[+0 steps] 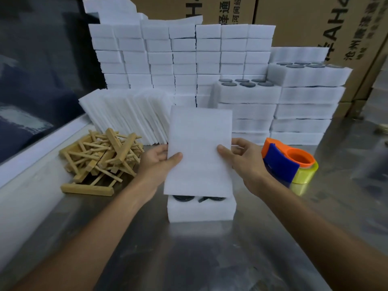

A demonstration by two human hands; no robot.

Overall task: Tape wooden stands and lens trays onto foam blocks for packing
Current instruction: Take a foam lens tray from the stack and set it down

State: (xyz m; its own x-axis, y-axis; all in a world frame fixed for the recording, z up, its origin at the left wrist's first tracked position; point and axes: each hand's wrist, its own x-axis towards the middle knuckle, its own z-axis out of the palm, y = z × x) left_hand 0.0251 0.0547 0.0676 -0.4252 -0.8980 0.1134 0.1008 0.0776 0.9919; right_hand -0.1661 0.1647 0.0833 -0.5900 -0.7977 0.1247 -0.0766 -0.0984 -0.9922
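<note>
At frame centre, the left hand (159,159) and right hand (241,159) each pinch a side edge of a thin foam sheet (199,150), thumbs on top, holding it tilted above a foam block (200,210) with dark lenses (182,198) in it, low on the metal surface (189,259). To do this well, square the sheet's edges with the block, then lay it flat. Wooden stands (98,162) lie piled left, a tape dispenser (289,162) right. Cartons (336,38) at upper right show "AH" and Chinese characters.

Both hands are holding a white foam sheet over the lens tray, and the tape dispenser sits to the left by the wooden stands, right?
Not quite. In the head view the tape dispenser sits to the right, across from the wooden stands.
</note>
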